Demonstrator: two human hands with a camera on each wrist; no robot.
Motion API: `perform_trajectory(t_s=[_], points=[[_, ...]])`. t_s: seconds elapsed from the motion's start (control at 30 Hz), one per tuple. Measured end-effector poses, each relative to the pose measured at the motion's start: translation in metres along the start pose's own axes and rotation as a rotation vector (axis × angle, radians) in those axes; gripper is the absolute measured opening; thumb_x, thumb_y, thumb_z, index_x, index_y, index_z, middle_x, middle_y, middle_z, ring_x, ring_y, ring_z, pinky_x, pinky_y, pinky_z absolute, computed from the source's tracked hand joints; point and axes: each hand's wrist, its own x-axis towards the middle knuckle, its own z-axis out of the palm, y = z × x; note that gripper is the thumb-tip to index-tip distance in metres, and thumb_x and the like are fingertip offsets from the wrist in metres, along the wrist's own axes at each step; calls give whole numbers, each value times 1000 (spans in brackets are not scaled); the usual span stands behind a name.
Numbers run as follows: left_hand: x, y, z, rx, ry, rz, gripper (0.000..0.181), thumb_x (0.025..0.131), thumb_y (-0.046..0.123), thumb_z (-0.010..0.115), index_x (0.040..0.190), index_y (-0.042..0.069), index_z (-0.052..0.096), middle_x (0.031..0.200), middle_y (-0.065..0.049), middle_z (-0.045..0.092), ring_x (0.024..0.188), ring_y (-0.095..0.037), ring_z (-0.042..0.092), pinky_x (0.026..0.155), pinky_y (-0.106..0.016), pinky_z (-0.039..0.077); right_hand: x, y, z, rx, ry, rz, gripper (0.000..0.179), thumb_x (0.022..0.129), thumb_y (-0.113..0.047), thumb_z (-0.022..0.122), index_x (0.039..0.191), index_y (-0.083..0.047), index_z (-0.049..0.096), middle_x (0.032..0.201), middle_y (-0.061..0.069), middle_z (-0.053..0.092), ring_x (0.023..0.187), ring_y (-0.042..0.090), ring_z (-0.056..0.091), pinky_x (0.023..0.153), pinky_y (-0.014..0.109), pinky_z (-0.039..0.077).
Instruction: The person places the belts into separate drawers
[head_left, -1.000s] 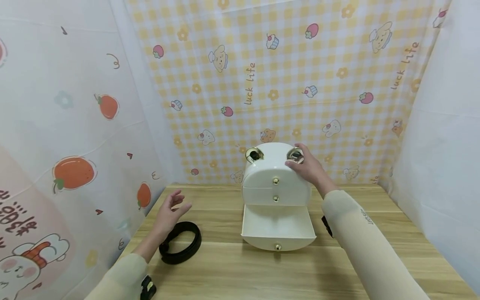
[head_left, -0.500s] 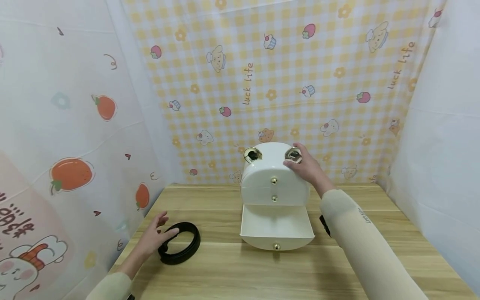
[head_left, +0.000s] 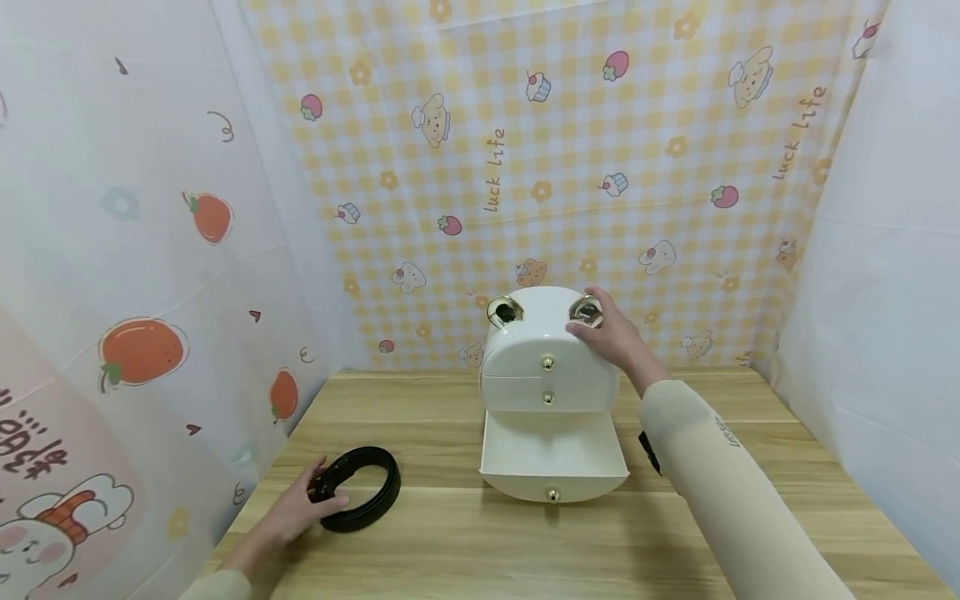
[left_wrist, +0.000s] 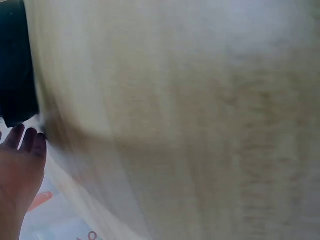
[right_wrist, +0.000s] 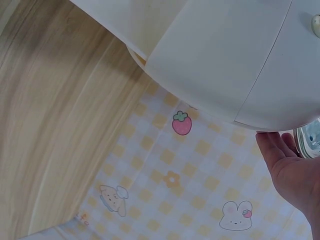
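Note:
In the head view, a white storage box (head_left: 558,350) with small gold knobs stands on the table. Two gold-rimmed round eyes sit on its top, and its bottom drawer (head_left: 553,446) is pulled out. My right hand (head_left: 618,333) holds the box's upper right corner, thumb in front of the right eye, fingers behind it. Left of the box lies a coiled black belt (head_left: 382,492). At the coil's left side is my left hand (head_left: 296,504), thumb and fingers spread about it. In the left wrist view, straight fingers (left_wrist: 30,140) are close to the belt (left_wrist: 17,65).
The wooden table (head_left: 450,550) carries the box and belt. A yellow checked cloth (head_left: 450,275) hangs right behind the box. White printed cloth (head_left: 180,275) closes the left side, and plain white cloth (head_left: 877,333) the right.
My left hand has moved down and toward me, from above the belt to its left edge. My right hand keeps its hold on the box; belt and drawer stay put.

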Motion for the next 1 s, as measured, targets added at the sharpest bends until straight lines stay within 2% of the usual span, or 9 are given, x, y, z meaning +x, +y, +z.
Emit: perform_trajectory(t_s=[0.2,0.4,0.47,0.67,1.0], points=[[-5,-6,4,22,-33,28,103,86,29,77,153,-9,8,146,-42,31,136,-58,27,106,-68,27,0,1,1,0,5,-7,80,98,-37,62,159,-20,13,152,31,33,134,52,36,107,63,32],[-8,-5,8,-21,-42,49,111,83,26,81,153,-11,4,150,-43,20,138,-56,23,109,-67,23,0,0,2,1,3,-11,80,98,-37,62,159,-20,13,151,31,34,134,52,36,107,63,31],[-8,-5,10,-10,-44,53,113,82,27,82,152,-13,3,151,-43,18,138,-57,21,109,-68,22,0,-1,1,1,5,-11,80,98,-37,62,159,-19,13,151,32,34,134,52,36,107,63,31],[-4,-9,12,-32,-72,47,126,75,26,88,151,-13,-4,155,-39,7,142,-56,8,112,-67,10,-2,-1,0,0,10,-15,80,98,-36,62,159,-18,13,150,32,35,133,52,37,107,63,32],[-3,-10,13,-3,-56,66,127,72,25,90,152,-12,-1,156,-38,11,142,-55,11,112,-67,12,-1,0,0,1,10,-19,80,98,-36,62,159,-18,13,151,32,34,134,52,36,108,63,31]])
